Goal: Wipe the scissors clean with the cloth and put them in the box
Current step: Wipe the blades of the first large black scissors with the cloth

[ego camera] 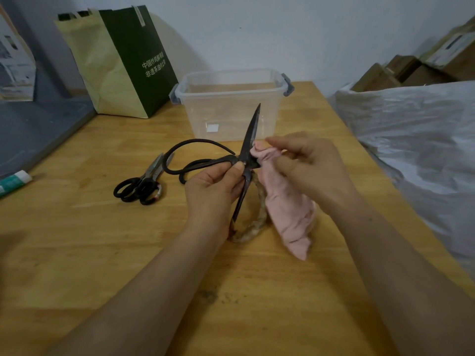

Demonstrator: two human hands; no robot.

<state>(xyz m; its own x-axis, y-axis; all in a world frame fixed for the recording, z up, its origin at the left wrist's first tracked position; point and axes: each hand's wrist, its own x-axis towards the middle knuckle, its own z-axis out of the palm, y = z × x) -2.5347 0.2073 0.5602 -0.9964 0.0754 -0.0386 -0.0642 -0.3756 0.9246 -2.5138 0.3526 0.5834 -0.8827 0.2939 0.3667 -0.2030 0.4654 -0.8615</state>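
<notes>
At the far left edge a white and green tube (15, 179) is lying on the wooden table (77, 227), and behind it a green and cream paper bag (115, 62) is standing near the wall. A pair of black-handled scissors (144, 183) is lying flat on the table, untouched, so it is probably waiting for its turn. In the middle the left hand (213, 194) is gripping the old iron scissors (250, 134) near the pivot, with the thumb pressing on the joint and the fingers curling round the shank. It is holding them above the table with one dark blade pointing up toward the clear plastic box (231, 104), which is standing open just behind, with no scissors inside. The right hand (308, 165) is pinching the pink cloth (288, 206) against the base of the blade, and the rest of the cloth is hanging down toward the table. The wiping is in progress, I think. To do it well, the cloth should be wrapping over the back of the blade (never over the edge) and sliding from pivot to tip, away from the left thumb. At the right a white plastic sheet (411, 140) is covering something.
</notes>
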